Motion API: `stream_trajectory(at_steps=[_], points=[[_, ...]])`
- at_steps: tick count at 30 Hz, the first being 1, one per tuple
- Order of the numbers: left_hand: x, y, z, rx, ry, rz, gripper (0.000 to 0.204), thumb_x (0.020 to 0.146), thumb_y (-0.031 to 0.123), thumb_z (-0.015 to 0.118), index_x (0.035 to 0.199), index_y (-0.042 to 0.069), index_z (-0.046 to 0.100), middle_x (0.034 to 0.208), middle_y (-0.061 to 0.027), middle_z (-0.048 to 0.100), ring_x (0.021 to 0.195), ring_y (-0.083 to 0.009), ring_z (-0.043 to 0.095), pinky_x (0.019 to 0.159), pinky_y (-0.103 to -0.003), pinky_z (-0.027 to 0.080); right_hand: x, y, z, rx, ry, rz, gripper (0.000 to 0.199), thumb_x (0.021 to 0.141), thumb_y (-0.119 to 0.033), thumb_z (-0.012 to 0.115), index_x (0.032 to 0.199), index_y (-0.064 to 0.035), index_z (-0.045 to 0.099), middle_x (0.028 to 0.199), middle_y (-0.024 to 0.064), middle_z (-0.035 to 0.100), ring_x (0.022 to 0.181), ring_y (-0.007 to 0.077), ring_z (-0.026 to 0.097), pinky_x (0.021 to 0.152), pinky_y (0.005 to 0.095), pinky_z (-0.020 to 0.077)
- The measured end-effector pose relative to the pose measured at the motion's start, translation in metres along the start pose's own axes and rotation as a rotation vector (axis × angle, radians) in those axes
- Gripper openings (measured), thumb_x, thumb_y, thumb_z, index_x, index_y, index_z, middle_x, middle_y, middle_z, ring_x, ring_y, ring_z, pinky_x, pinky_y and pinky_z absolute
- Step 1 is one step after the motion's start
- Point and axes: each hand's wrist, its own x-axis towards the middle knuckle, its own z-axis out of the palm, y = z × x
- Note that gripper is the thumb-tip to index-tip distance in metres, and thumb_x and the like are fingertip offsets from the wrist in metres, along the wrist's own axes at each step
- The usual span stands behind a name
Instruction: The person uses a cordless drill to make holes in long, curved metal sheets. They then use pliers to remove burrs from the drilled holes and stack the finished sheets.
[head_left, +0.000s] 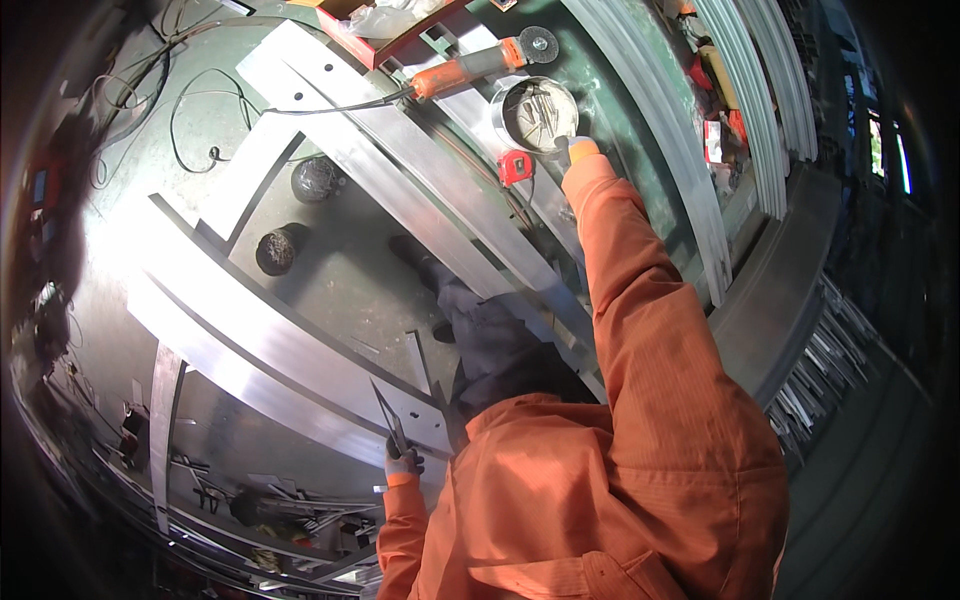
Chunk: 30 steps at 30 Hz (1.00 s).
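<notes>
My left hand (pixel 403 462), gloved, is closed around a thin pointed metal tool (pixel 389 415) with two narrow arms, beside the end of a long aluminium profile (pixel 300 345). My right hand (pixel 574 147), gloved too, reaches out to the near right rim of a round tin (pixel 497 112). Its fingers are small and partly hidden, so their grip does not show. Inside the tin lie several thin metal pieces (pixel 542 112). Touching or close by the tin are a red tape measure (pixel 515 167) and an orange angle grinder (pixel 468 70) with a dark disc.
Aluminium bars (pixel 400 180) run diagonally under the grinder. More long profiles (pixel 665 110) lie at the right. On the floor stand two dark round objects (pixel 275 252). The grinder's cable (pixel 340 107) trails left. A red box (pixel 345 35) sits at the back.
</notes>
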Motion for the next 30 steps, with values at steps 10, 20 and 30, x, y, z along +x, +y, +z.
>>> stream_trajectory(at_steps=[10,20,30], points=[[0.011,0.0,0.012,0.005,-0.011,-0.021,0.071,0.082,-0.006,0.047,0.145,0.025,0.038,0.108,-0.0067,0.056,0.057,-0.019,0.058,0.04,-0.03,0.041,-0.045,0.037,0.018,-0.167,0.109,-0.134,0.064,0.071,-0.068,0.072,0.104,-0.0132,0.071,0.096,0.0093,0.073,0.085,0.0258,0.069,0.075,0.0392,0.0519],[0.013,-0.005,0.004,0.02,-0.034,-0.029,0.073,0.084,-0.007,0.046,0.147,0.027,0.036,0.108,-0.0054,0.055,0.059,-0.0179,0.058,0.041,-0.03,0.04,-0.12,0.039,0.095,-0.663,0.224,-0.25,0.112,0.064,-0.059,0.079,0.152,-0.0151,0.025,0.141,0.0123,0.051,0.128,0.0298,0.052,0.104,0.0437,0.0436],[0.016,-0.011,0.02,0.015,-0.028,-0.053,0.077,0.083,-0.009,0.046,0.148,0.03,0.034,0.109,-0.0055,0.054,0.058,-0.02,0.058,0.041,-0.032,0.042,-0.126,0.083,0.065,-0.451,0.294,-0.39,0.07,0.067,-0.047,0.08,0.125,-0.015,0.059,0.116,0.0163,0.067,0.109,0.031,0.063,0.093,0.042,0.0492]])
